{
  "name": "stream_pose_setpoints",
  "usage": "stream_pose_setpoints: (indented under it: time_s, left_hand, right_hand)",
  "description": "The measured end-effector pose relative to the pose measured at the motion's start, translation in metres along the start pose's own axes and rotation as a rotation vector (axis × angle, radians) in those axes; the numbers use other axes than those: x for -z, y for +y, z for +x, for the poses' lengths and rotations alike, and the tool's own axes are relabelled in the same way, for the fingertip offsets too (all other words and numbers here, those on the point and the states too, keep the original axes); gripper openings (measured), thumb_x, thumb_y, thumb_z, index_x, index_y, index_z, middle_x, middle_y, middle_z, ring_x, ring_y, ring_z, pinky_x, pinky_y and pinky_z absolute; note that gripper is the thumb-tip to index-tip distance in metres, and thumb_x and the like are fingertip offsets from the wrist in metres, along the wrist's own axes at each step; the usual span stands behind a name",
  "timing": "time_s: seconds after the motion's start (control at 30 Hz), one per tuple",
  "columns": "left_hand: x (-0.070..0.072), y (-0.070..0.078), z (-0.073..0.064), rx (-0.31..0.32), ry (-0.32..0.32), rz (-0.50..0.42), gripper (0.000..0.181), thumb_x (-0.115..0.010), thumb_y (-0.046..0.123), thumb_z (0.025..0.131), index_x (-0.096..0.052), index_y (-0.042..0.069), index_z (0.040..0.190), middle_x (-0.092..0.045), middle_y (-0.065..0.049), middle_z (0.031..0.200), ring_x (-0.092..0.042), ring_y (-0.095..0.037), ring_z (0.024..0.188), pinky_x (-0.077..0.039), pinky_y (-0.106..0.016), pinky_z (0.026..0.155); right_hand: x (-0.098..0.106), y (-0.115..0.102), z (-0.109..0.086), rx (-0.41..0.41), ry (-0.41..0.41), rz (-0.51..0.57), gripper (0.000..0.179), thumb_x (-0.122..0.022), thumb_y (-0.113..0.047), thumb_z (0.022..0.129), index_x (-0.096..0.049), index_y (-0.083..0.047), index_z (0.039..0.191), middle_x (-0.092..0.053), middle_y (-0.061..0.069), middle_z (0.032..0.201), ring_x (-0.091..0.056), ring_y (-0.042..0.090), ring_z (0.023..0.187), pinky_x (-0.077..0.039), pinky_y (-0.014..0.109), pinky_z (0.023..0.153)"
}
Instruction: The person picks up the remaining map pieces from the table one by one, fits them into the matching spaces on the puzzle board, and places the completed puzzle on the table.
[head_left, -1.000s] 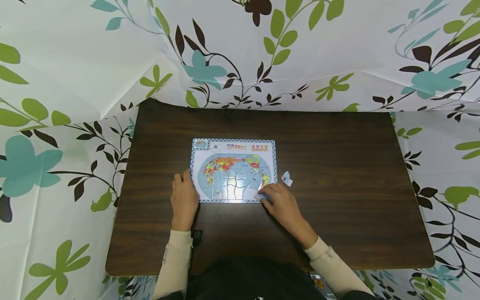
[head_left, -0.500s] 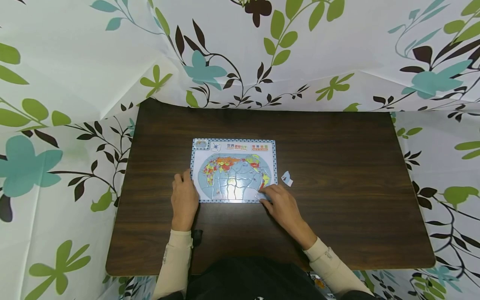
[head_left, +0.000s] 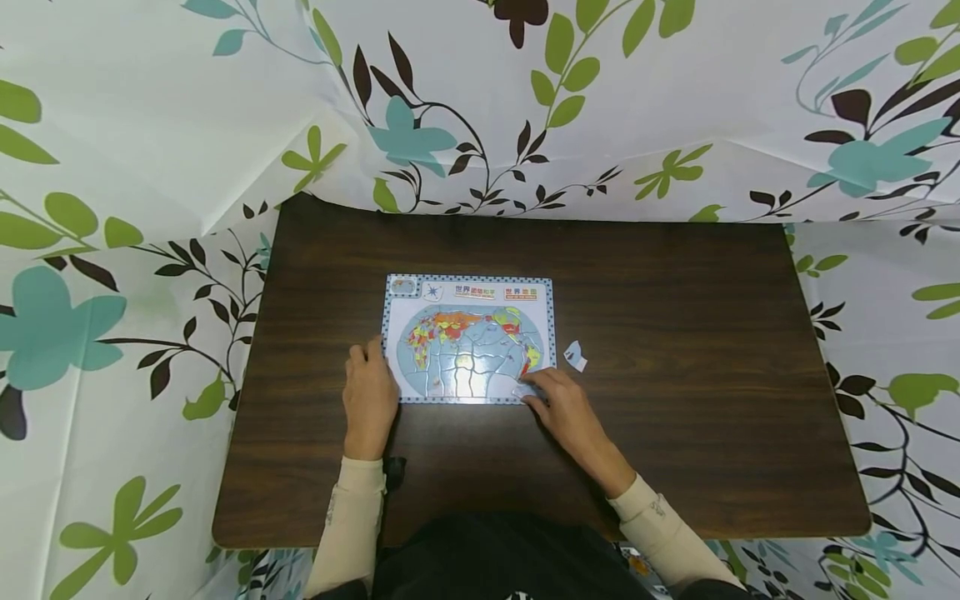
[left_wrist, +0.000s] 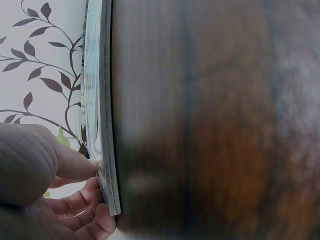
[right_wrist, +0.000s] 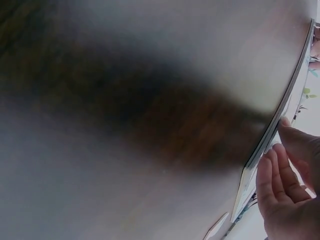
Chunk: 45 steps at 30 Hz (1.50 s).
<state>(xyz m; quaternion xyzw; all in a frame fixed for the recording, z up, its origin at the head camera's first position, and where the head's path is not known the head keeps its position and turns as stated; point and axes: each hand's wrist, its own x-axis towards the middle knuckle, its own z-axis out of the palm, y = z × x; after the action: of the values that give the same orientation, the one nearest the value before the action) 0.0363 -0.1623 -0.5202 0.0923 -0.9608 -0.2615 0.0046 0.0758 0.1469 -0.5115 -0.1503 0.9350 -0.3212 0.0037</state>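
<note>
A world map jigsaw puzzle (head_left: 472, 292) with a blue dotted border lies on the dark wooden table. My left hand (head_left: 371, 408) holds its left edge, the thumb over the top face and the fingers along the side, as the left wrist view shows. At the lower right corner, my right hand (head_left: 572, 417) has thumb and forefinger on either side of a pale puzzle piece (head_left: 521, 390) lying in the map area. Its other fingers bend over the board in the right wrist view. A loose puzzle piece (head_left: 575, 357) rests on the table just right of the board.
The brown table (head_left: 675, 333) extends well beyond the puzzle on both sides. Behind and around it hangs a white cloth (head_left: 637, 179) printed with leaves and flowers. A small black object (head_left: 395, 473) sits beside the left wrist.
The piece under my right fingers was tilted up a second ago and now lies flatter in the board's corner. My left hand and the loose piece stay where they were.
</note>
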Motion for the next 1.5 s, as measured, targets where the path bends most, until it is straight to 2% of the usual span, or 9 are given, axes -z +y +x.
stream_pose_setpoints:
  time_s: [0.27,0.47,0.7,0.9,1.07,1.2,1.37,1.5]
  left_hand:
    - [0.000,-0.001,0.001,0.008,-0.015,-0.004,0.035,-0.046,0.014,0.105,-0.050,0.000,0.138,-0.048,-0.025,0.114,-0.051,-0.042,0.098,-0.048,-0.051,0.057]
    - [0.000,-0.001,0.001,-0.002,0.000,-0.007,0.035,-0.048,0.013,0.105,-0.051,0.001,0.137,-0.049,-0.025,0.115,-0.052,-0.042,0.098,-0.050,-0.053,0.058]
    - [0.001,0.001,0.001,-0.007,0.003,-0.009,0.035,-0.048,0.012,0.104,-0.051,0.000,0.136,-0.049,-0.026,0.114,-0.052,-0.042,0.096,-0.050,-0.053,0.057]
    - [0.001,0.001,0.002,-0.013,0.008,-0.008,0.034,-0.048,0.011,0.104,-0.052,-0.001,0.136,-0.049,-0.026,0.112,-0.053,-0.042,0.093,-0.049,-0.051,0.055]
    - [0.000,0.000,0.000,-0.011,0.011,-0.005,0.033,-0.047,0.012,0.105,-0.052,-0.001,0.135,-0.049,-0.025,0.112,-0.052,-0.041,0.093,-0.049,-0.050,0.056]
    - [0.000,-0.001,0.000,-0.011,0.003,-0.004,0.034,-0.047,0.012,0.105,-0.051,0.000,0.136,-0.049,-0.025,0.113,-0.052,-0.041,0.095,-0.049,-0.050,0.056]
    - [-0.001,-0.002,0.001,-0.010,-0.004,-0.002,0.034,-0.047,0.011,0.105,-0.051,-0.001,0.137,-0.049,-0.025,0.113,-0.052,-0.041,0.093,-0.049,-0.050,0.055]
    - [0.000,-0.002,0.002,-0.007,-0.008,-0.004,0.035,-0.047,0.011,0.105,-0.051,-0.001,0.137,-0.049,-0.025,0.113,-0.052,-0.041,0.093,-0.048,-0.049,0.054]
  right_hand:
    - [-0.003,0.001,0.001,0.015,0.013,0.063,0.030,-0.082,-0.006,0.081,-0.073,-0.008,0.110,-0.069,0.004,0.107,-0.066,0.018,0.102,-0.056,0.035,0.084]
    - [-0.004,0.002,0.002,0.004,0.012,0.092,0.031,-0.082,-0.004,0.081,-0.073,-0.008,0.110,-0.070,0.004,0.106,-0.067,0.019,0.102,-0.057,0.036,0.084]
    - [-0.002,0.001,0.003,-0.019,-0.003,0.104,0.032,-0.081,-0.003,0.081,-0.073,-0.008,0.111,-0.070,0.004,0.108,-0.066,0.017,0.101,-0.057,0.034,0.082]
    - [-0.004,0.000,0.001,-0.005,0.005,0.111,0.034,-0.080,0.000,0.081,-0.072,-0.008,0.112,-0.070,0.004,0.108,-0.067,0.017,0.101,-0.057,0.034,0.082]
    - [-0.009,-0.002,0.002,0.029,-0.008,0.126,0.032,-0.078,0.000,0.083,-0.071,-0.009,0.113,-0.070,0.003,0.108,-0.067,0.015,0.101,-0.057,0.031,0.084]
    - [-0.013,-0.004,0.005,0.089,0.007,0.135,0.030,-0.077,0.000,0.084,-0.071,-0.007,0.113,-0.070,0.002,0.107,-0.067,0.015,0.101,-0.057,0.031,0.083]
    - [-0.019,-0.004,0.011,0.164,0.005,0.134,0.031,-0.075,0.002,0.085,-0.070,-0.006,0.115,-0.069,0.003,0.110,-0.066,0.016,0.106,-0.055,0.032,0.089]
    - [-0.021,-0.004,0.016,0.192,-0.019,0.144,0.033,-0.073,0.003,0.086,-0.069,-0.006,0.117,-0.069,0.003,0.112,-0.066,0.016,0.108,-0.054,0.033,0.092]
